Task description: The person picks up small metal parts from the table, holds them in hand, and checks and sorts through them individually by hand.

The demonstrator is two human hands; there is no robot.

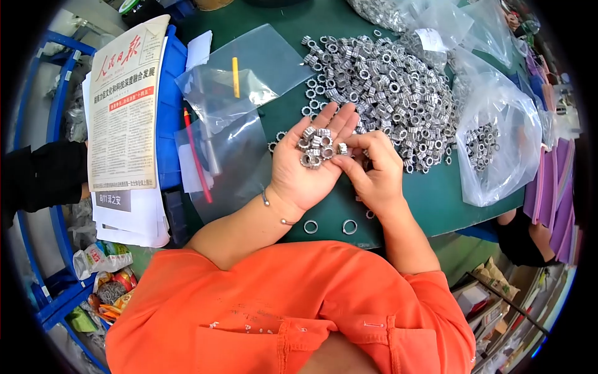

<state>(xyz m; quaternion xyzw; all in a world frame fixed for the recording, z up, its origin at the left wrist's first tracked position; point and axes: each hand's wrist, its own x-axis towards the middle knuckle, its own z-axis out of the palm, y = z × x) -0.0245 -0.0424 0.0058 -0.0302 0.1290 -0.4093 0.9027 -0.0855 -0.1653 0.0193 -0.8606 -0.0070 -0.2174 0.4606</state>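
My left hand lies palm up above the green table, its fingers stretched out, with several small silvery metal rings heaped on the palm. Beside it, my right hand pinches one metal ring between thumb and fingertips, at the edge of the left palm. A large pile of similar rings spreads over the table just beyond both hands. Two thinner, wider rings lie near the front edge of the table.
Newspaper rests beside a blue bin at left. Plastic bags, a yellow stick and a red pen lie nearby. A clear bag holding rings stands right. Parts of other people show at both sides.
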